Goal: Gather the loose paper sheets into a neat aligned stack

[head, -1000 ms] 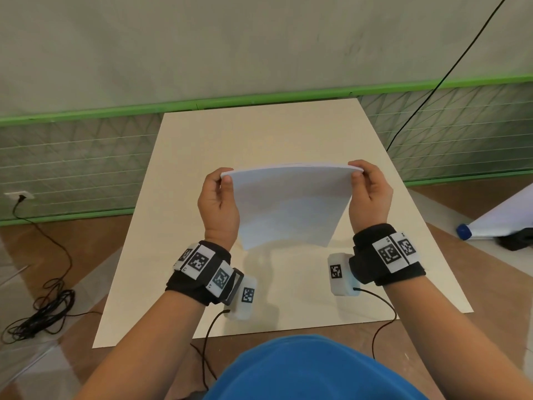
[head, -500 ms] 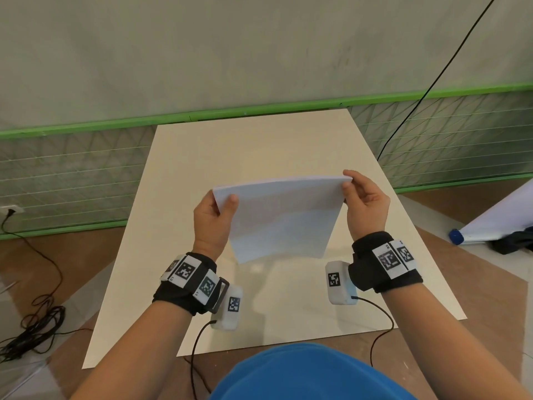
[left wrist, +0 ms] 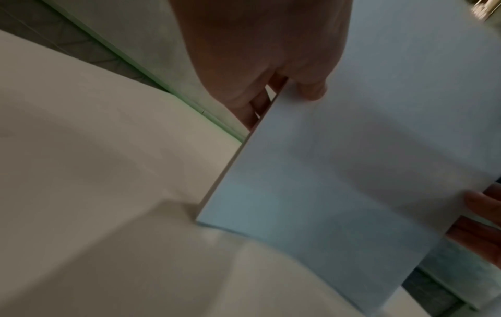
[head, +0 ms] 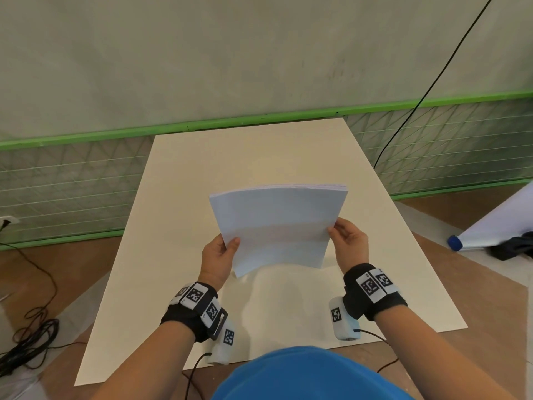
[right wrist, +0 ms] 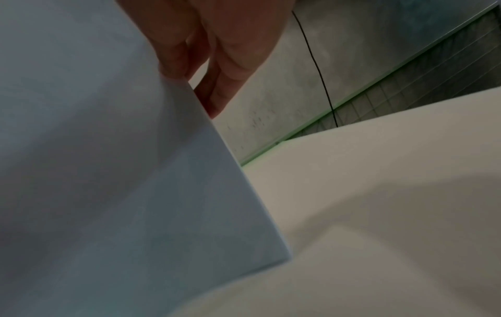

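Note:
A stack of white paper sheets [head: 277,226] stands nearly upright on its lower edge over the cream table [head: 259,151], slightly bowed. My left hand [head: 220,256] pinches its left edge, thumb on the near face and fingers behind. My right hand [head: 347,241] pinches the right edge the same way. In the left wrist view the paper stack [left wrist: 339,171] has its lower corner near or on the table, with my left hand's thumb [left wrist: 311,92] on it. In the right wrist view the paper stack [right wrist: 108,171] fills the left side, and my right hand's fingers [right wrist: 216,94] lie behind its edge.
A green-trimmed wall [head: 259,119] runs behind the table. A black cable [head: 418,102] hangs at the right. A paper roll with a blue cap [head: 455,242] lies on the floor at the right, and coiled cables [head: 26,342] lie at the left.
Both hands have slid down the stack's side edges from its top corners to mid-height. The stack has come down toward the table.

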